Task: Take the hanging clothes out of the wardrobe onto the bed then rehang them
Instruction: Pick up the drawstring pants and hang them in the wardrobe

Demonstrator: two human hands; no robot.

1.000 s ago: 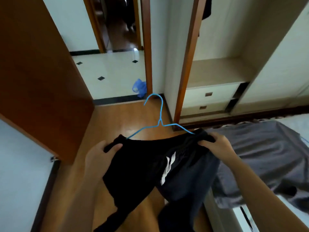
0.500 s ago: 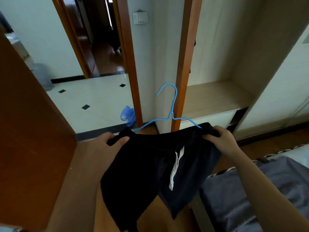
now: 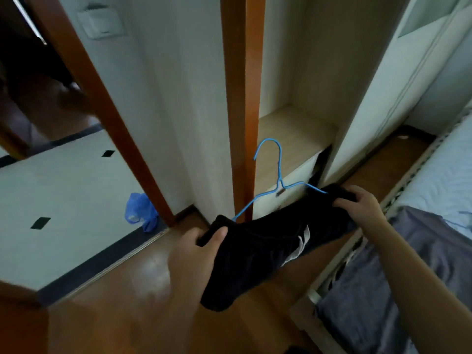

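A pair of black shorts (image 3: 258, 249) with a white drawstring hangs on a blue wire hanger (image 3: 279, 175), hook upward. My left hand (image 3: 196, 251) grips the left end of the waistband. My right hand (image 3: 360, 208) grips the right end. I hold the shorts in front of the open wardrobe (image 3: 293, 129), just below its pale wooden shelf. The hanger's lower bar is hidden inside the shorts. A grey garment (image 3: 408, 264) lies on the bed (image 3: 447, 180) at the right.
An orange wooden wardrobe post (image 3: 241, 98) stands straight ahead. Drawers sit under the wardrobe shelf. A blue plastic bag (image 3: 139, 212) lies on the white tiled floor by the doorway at left. A light switch (image 3: 102, 23) is on the wall. Wooden floor lies below.
I have lifted the shorts on the hanger and carried them from beside the bed toward the wardrobe opening. The view has turned up and right. Both hands keep their grip.
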